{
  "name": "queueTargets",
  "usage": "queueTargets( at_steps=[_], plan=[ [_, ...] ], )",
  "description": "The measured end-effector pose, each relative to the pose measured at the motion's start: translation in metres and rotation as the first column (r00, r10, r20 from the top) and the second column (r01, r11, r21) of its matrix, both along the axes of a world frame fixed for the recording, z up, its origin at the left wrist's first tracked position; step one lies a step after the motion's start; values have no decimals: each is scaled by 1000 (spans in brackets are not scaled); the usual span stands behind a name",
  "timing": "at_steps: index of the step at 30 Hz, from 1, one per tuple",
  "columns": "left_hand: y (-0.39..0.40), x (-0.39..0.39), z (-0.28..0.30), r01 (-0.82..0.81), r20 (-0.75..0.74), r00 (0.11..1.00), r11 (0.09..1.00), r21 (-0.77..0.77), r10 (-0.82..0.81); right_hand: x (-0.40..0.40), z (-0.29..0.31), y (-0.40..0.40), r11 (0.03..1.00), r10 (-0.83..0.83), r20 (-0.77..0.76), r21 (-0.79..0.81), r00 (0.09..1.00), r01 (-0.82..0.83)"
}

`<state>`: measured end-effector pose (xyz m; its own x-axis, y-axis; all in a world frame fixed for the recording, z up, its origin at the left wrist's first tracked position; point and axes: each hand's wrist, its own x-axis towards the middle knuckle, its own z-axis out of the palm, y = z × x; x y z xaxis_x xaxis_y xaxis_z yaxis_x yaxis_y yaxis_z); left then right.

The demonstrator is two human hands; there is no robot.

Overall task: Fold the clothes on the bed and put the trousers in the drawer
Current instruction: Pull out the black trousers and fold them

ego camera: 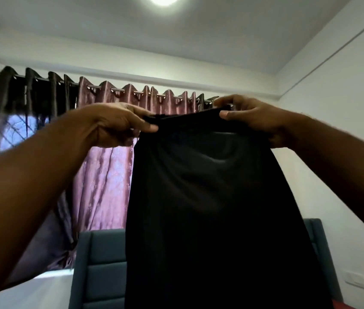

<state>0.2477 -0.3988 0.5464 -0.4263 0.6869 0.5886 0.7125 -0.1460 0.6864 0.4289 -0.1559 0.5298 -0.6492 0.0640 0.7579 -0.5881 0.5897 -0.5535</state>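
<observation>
Before pink curtains (103, 175), both hands' grips (118, 126) (250, 118) pinch black trousers (210, 208) aloft.

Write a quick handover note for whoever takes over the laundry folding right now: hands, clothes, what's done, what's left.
Left hand pinches one end of the black trousers' top edge; right hand pinches the other end. The trousers hang unfolded in the air in front of the blue headboard and pink curtain. No fold made yet. Left: fold them and put them in the drawer, which is out of view.
</observation>
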Motion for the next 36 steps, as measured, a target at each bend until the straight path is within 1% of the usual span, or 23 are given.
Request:
queueTargets(
  at_steps=[1,2,3,5,6,7,8,9,10,11,12,14,16,18,20,22,25,28,30,31,33,34,36],
  plan=[
    [6,-10,-1,-140,-16,990,984,-113,139,-7,-1,7,1000,4,89,-6,996,-3],
    [15,-20,-3,-283,-64,959,933,-221,276,-18,-4,15,1000,-19,187,-7,982,20],
    [26,-27,-9,-407,-136,914,855,-322,383,-32,-10,23,998,-61,289,9,955,61],
    [54,-41,-31,-550,-268,834,690,-470,482,-69,-33,43,992,-126,513,70,849,104],
    [70,-51,-47,-579,-295,813,643,-501,502,-90,-47,53,989,-150,617,97,773,114],
    [85,-61,-63,-584,-280,809,655,-479,517,-109,-58,61,978,-210,658,151,723,146],
    [99,-71,-76,-578,-226,815,719,-386,534,-127,-65,71,946,-324,616,238,718,223],
    [111,-82,-85,-553,-137,833,805,-213,536,-143,-65,77,899,-434,493,284,754,332],
    [120,-90,-88,-508,-48,860,861,8,508,-154,-59,80,865,-497,308,254,811,434],
    [126,-96,-83,-452,3,887,867,208,462,-162,-47,81,867,-493,123,144,861,477],
    [130,-97,-73,-382,37,917,850,362,396,-165,-33,79,896,-444,-6,7,896,444],
    [133,-93,-44,-231,92,971,783,577,219,-164,-2,72,939,-330,-176,-166,927,303],
    [128,-84,-24,-127,129,990,728,673,53,-160,18,64,948,-275,-283,-238,919,211],
    [119,-81,-17,-84,158,987,707,702,-40,-155,24,58,946,-258,-350,-280,900,162],
    [110,-83,-24,-58,176,980,710,701,-94,-147,15,53,942,-269,-351,-292,897,168],
    [100,-84,-49,-25,174,976,729,684,-130,-138,-13,49,940,-250,-292,-302,923,159],
    [85,-83,-118,4,242,953,805,593,-183,-124,-82,43,931,-134,-134,-355,982,79],
    [68,-74,-232,20,408,889,907,420,-208,-117,-199,41,871,-56,108,-480,993,102],
    [55,-69,-325,50,552,818,976,213,-162,-113,-301,37,819,-3,265,-552,964,154],
    [44,-62,-380,71,617,781,995,76,-103,-107,-362,29,787,30,360,-583,933,200],
    [27,-53,-473,152,670,742,967,-206,26,-95,-470,16,745,100,538,-598,837,295],
    [14,-42,-522,193,683,724,921,-338,99,-83,-526,3,728,124,632,-582,765,362],
    [-8,-30,-599,248,663,716,807,-535,220,-62,-610,-17,727,151,765,-515,626,454]
  ],
)
